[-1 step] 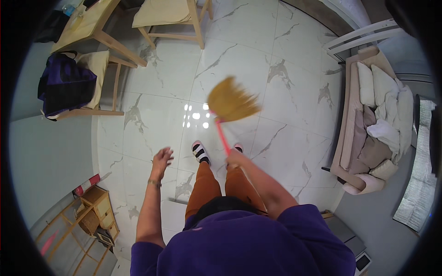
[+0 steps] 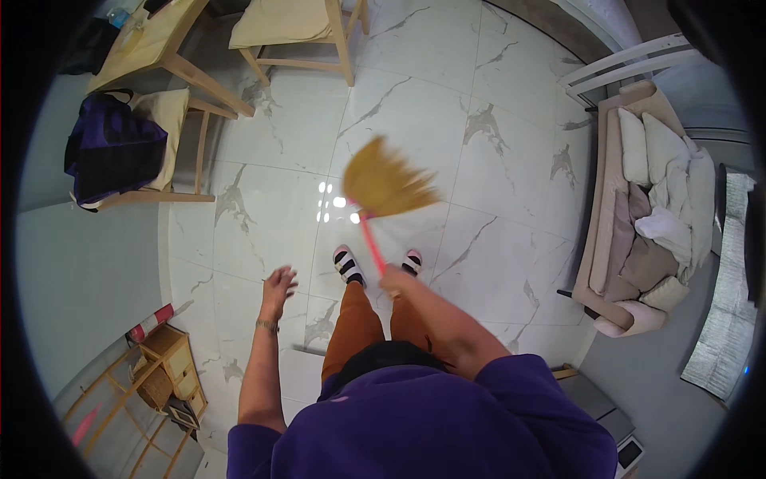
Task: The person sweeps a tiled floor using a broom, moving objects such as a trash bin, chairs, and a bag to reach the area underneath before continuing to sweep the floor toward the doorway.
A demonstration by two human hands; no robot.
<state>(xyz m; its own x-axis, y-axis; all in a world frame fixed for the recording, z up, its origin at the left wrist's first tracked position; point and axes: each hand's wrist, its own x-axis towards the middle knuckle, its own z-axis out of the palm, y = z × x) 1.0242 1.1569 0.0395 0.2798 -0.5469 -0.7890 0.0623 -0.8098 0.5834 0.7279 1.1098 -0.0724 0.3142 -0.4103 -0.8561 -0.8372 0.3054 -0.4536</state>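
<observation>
Floor (image 2: 511,263): glossy white tile, grey marble-like veining, thin straight joints, cluster of bright reflections (image 2: 340,202) near the middle. Standing directly on it: left sandal (image 2: 348,264) and right sandal (image 2: 412,263), white-strapped, both worn; pale wooden chair (image 2: 279,24), upper edge; second wooden chair (image 2: 174,116), left; beige sofa (image 2: 604,199), right. Broom head (image 2: 387,182), straw-yellow, blurred; contact with tile unclear.

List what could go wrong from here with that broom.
The broom is held by the right hand alone, so it might twist if the bristles catch; the left hand is empty.

In this view, its handle runs down between the two sandals, so a wide swing could perhaps bump a foot.

The tile floor looks glossy, so a step might slip.
</observation>
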